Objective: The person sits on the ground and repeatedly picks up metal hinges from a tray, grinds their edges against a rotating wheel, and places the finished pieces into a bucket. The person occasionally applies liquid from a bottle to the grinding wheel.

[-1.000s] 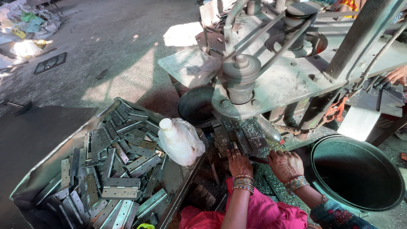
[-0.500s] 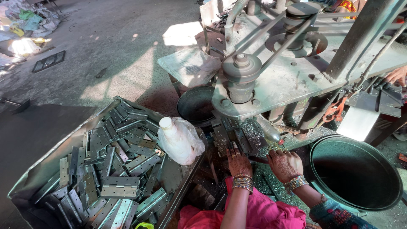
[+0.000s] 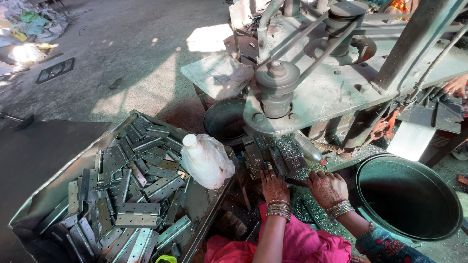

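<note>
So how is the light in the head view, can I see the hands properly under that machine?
Head view: hard sun blows out floor patches at top; the machine throws shade over the left hand and right hand, both dim but sharp. Hinges in the tray glint mildly. The right-side round tub looks dark inside.

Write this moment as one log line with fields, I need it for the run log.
left hand: on metal piece at machine bed | right hand: resting beside | tray of hinges: left | black tub: right

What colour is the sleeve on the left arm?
Bright pink sleeve, clearest in the head view.
</note>
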